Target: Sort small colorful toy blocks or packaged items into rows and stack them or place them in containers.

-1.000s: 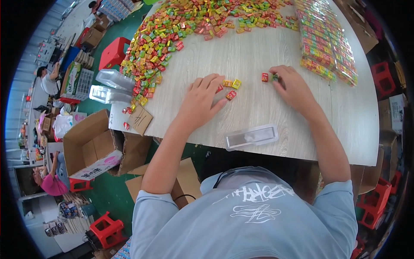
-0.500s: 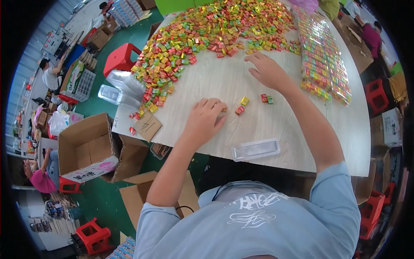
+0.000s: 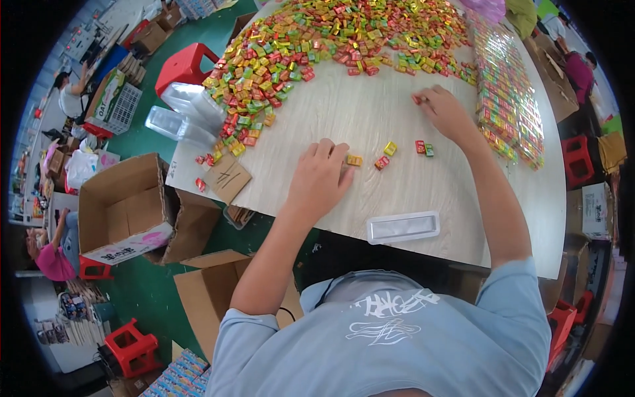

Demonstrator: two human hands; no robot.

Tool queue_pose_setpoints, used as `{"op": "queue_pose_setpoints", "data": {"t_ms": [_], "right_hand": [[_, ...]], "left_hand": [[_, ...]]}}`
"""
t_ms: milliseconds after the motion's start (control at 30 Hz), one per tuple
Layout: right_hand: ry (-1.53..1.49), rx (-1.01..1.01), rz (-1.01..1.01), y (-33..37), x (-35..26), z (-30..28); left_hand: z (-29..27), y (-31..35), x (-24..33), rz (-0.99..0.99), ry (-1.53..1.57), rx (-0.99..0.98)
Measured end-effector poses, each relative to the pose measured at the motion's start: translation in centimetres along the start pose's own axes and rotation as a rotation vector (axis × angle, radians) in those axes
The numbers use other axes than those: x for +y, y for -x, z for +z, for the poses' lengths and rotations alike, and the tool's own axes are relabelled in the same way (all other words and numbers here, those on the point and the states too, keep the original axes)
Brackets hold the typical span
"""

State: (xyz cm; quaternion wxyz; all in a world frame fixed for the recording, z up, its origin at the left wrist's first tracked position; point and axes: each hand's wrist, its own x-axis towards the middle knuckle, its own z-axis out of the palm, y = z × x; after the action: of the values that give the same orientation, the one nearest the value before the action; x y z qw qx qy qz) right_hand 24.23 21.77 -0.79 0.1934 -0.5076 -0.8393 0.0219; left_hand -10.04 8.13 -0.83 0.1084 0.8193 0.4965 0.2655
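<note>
My left hand [image 3: 320, 175] rests on the table with fingers spread. Beside its index fingertip lies a yellow-orange wrapped candy [image 3: 354, 160]; whether they touch is hard to tell. My right hand [image 3: 446, 116] is pinched on a small red wrapped candy [image 3: 417, 99], just short of the big heap. Between the hands lie a yellow candy [image 3: 390, 148], a red candy [image 3: 381, 163], and a red candy [image 3: 420, 147] side by side with a green candy [image 3: 429, 150]. An unfilled clear plastic tray [image 3: 403, 227] sits at the near table edge.
A heap of wrapped candies [image 3: 284, 59] covers the table's far and left parts. Packed clear trays [image 3: 506, 99] stand at the right. Stacked clear trays [image 3: 192, 112] and a cardboard piece [image 3: 227, 178] lie left. Open cartons [image 3: 126, 205] and a red stool [image 3: 185, 66] flank the table.
My right hand has drawn slightly back from the heap and now pinches a red candy. The yellow-orange candy by my left hand shows more fully. The whole view has shifted slightly.
</note>
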Motion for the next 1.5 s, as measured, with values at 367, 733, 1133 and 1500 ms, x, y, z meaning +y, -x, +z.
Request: {"op": "queue_pose_setpoints", "data": {"t_ms": [367, 733, 1133, 1500], "right_hand": [[-0.253, -0.119, 0.234, 9.9, -5.6, -4.6], [-0.306, -0.222, 0.085, 8.6, -7.1, -3.7], [-0.245, -0.173, 0.048, 8.2, -9.2, -2.1], [-0.155, -0.094, 0.019, 6.6, -10.9, -0.8]], "left_hand": [[-0.1, -0.3, -0.4, 0.085, 0.056, -0.036], [1.2, -2.0, 3.0, 0.163, -0.121, -0.107], [2.4, -1.9, 2.1, 0.241, -0.058, -0.012], [2.0, -2.4, 0.3, 0.135, -0.041, 0.042]]}}
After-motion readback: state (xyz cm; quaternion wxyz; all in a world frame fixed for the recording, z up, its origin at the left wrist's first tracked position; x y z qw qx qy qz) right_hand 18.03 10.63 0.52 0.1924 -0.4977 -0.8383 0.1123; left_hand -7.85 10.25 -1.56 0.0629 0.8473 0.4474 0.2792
